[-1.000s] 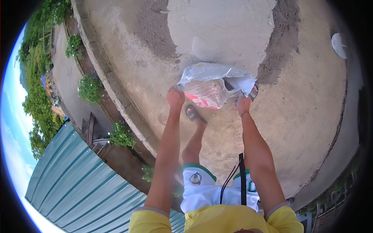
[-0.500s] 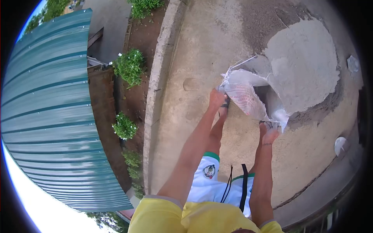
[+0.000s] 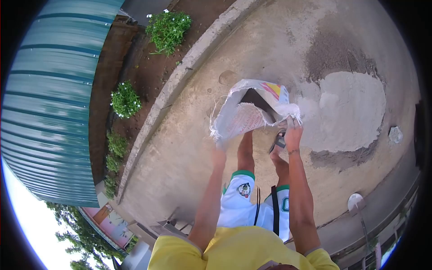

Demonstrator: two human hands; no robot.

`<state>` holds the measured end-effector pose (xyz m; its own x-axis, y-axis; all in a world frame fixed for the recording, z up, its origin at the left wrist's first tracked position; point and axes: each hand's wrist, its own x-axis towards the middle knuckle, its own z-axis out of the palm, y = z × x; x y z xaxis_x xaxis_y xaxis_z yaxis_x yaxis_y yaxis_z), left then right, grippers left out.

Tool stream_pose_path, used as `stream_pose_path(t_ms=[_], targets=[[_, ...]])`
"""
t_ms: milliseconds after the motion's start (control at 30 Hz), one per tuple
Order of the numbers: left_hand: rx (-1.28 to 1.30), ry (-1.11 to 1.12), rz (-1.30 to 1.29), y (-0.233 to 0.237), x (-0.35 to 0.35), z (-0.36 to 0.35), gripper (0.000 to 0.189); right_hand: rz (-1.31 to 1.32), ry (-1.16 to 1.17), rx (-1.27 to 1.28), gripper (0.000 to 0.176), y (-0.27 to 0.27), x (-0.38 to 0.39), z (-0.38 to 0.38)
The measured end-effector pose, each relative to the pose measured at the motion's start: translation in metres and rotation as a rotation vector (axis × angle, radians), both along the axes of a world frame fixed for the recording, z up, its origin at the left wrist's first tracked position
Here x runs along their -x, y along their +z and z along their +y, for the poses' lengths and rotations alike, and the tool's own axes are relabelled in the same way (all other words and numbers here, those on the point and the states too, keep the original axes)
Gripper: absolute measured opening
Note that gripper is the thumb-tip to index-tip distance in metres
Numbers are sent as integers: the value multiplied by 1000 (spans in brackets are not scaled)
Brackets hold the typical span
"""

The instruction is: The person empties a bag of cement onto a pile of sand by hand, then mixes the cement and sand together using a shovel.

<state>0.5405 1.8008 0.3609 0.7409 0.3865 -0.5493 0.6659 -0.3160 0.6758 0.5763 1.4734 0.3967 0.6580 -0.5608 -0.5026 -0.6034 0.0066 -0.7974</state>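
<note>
A torn woven sack [image 3: 247,118] with frayed white edges and faded red print hangs in front of me, its mouth gaping and dark inside. My right hand [image 3: 294,134] is closed on the bunched right corner of the sack. At its lower left corner, my left hand [image 3: 219,156] is smeared by motion but appears closed round the sack's end. To the right of the sack, a broad patch of pale grey powder [image 3: 353,108] lies on the ground, with darker grainy sand [image 3: 335,51] along its far side.
A low concrete kerb [image 3: 180,76] runs along the left, bordering a soil bed with flowering bushes [image 3: 168,31]. Beyond it stands a green corrugated metal roof [image 3: 54,103]. On the right are a shovel [image 3: 355,202] and a whitish lump [image 3: 395,134]. My sandalled foot [image 3: 278,141] is below the sack.
Both hands have carried the sack left, away from the powder patch. Its mouth has turned and a yellow and red printed side now shows. My view has swung round.
</note>
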Motion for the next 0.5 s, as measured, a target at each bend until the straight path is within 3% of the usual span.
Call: stream_pose_path(t_ms=[100, 167, 233, 267, 300, 367, 500], targets=[[-23, 151, -83, 31, 47, 19, 29, -54, 267, -11, 29, 9, -14, 47], [31, 188, -212, 21, 99, 57, 30, -69, 452, -66, 29, 34, -24, 73], [43, 241, -243, 38, 115, 75, 29, -138, 507, 52, 29, 40, -17, 110], [5, 312, -196, 79, 100, 63, 29, -182, 552, 117, 29, 41, -19, 123], [-41, 378, -133, 106, 102, 64, 28, -133, 539, -48, 29, 48, -16, 135], [5, 531, -78, 99, 136, 99, 27, -22, 489, -381, 29, 55, -15, 157], [45, 589, 11, 34, 201, 156, 23, 25, 648, -114, 26, -47, 40, 180]])
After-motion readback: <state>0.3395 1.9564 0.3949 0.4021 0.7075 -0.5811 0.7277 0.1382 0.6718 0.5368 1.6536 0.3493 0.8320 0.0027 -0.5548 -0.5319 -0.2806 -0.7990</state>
